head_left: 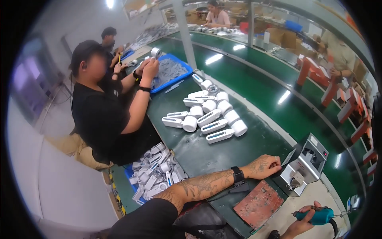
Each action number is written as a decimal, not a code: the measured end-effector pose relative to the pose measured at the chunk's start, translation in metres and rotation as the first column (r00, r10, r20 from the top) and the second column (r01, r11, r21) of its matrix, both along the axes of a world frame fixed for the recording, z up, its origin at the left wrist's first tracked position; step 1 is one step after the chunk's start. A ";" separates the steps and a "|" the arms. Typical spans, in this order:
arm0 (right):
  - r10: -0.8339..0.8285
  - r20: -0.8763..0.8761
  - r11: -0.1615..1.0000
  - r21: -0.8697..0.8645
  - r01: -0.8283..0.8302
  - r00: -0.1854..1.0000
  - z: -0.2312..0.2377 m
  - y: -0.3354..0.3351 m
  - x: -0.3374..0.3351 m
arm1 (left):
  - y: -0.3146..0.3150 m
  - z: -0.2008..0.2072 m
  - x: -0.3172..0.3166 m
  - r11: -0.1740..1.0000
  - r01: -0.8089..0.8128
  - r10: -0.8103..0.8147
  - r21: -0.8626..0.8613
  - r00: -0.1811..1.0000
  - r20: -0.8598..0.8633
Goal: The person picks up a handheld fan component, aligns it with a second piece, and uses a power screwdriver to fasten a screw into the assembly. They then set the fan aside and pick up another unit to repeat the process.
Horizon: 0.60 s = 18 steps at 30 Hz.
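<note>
Conveyor: a broad green belt (254, 71) is seen running past the far side of the bench.
Bench: a dark green top (262, 145) is set between the belt and the workers.
Co-worker: a person in black (105, 105) is seated at the left; a white part is held up in both hands.
Lower bin: a blue bin (129, 173) is heaped with white and grey parts, beside the left forearm.
Far tray: a blue tray (172, 82) is filled with grey pieces.
White units: a cluster of round-headed units (210, 117) is laid on the bench, well apart from both hands.
Machine: a silver box (300, 171) is placed just beyond the left fingers.
Mat: a worn red sheet (259, 203) is laid between the left forearm and the machine.
Left hand: the hand (262, 166) is loosely curled beside the machine; contact, and whether anything is pinched, cannot be told.
Right hand: the hand (304, 223) is closed around a teal hand tool (321, 216).
Tool position: the body is held across the fingers, its narrow end pointed left, its bulk protruding right.
</note>
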State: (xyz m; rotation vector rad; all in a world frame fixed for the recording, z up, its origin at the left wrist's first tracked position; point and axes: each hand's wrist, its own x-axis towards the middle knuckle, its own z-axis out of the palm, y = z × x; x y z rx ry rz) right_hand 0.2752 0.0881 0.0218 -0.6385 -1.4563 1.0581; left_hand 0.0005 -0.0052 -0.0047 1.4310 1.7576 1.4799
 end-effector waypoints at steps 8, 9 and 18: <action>-0.022 -0.021 0.995 0.092 0.024 1.000 0.017 -0.015 -0.018 | 0.003 -0.012 -0.009 0.997 0.019 -0.021 0.080 0.999 0.026; -0.024 -0.041 0.993 0.117 0.029 0.999 0.017 -0.016 -0.019 | 0.002 -0.011 -0.009 0.996 0.012 -0.016 0.092 0.999 0.036; -0.068 -0.003 0.993 0.098 0.068 0.998 0.022 -0.015 -0.017 | 0.005 -0.013 -0.006 0.999 0.025 -0.026 0.032 0.999 0.044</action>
